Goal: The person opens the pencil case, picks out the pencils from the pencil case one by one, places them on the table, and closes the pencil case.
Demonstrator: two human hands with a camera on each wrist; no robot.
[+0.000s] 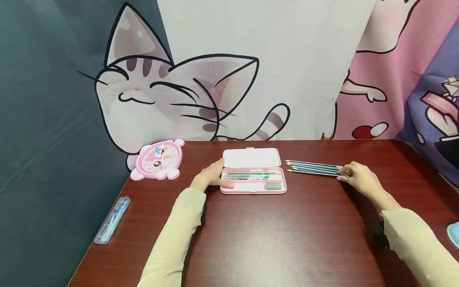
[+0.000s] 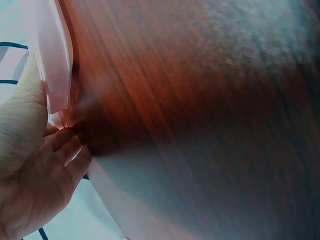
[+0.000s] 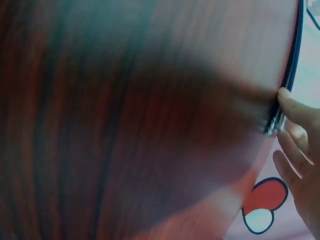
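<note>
A pink pencil case (image 1: 253, 192) lies with its lid (image 1: 252, 158) folded back on the table. My left hand (image 1: 211, 175) holds the case's left end, thumb over the tray edge and fingers around the side; the left wrist view shows the thumb against the pink wall (image 2: 55, 65). Inside the tray are slim green pens or pencils (image 1: 249, 175) and a green eraser (image 1: 273, 186). To the right, my right hand (image 1: 358, 178) pinches the blunt ends of several blue pencils (image 1: 312, 168), their sharpened tips pointing left at the case. The right wrist view shows dark pencils (image 3: 292, 60) between thumb and fingers.
A pink clock (image 1: 160, 160) stands at the table's back left corner. Along the left edge lies a clear blue slim case (image 1: 112, 220). Part of a light blue object (image 1: 453, 234) shows at the far right. Behind the dark red table (image 1: 265, 235) hangs a cartoon cloth (image 1: 305, 71).
</note>
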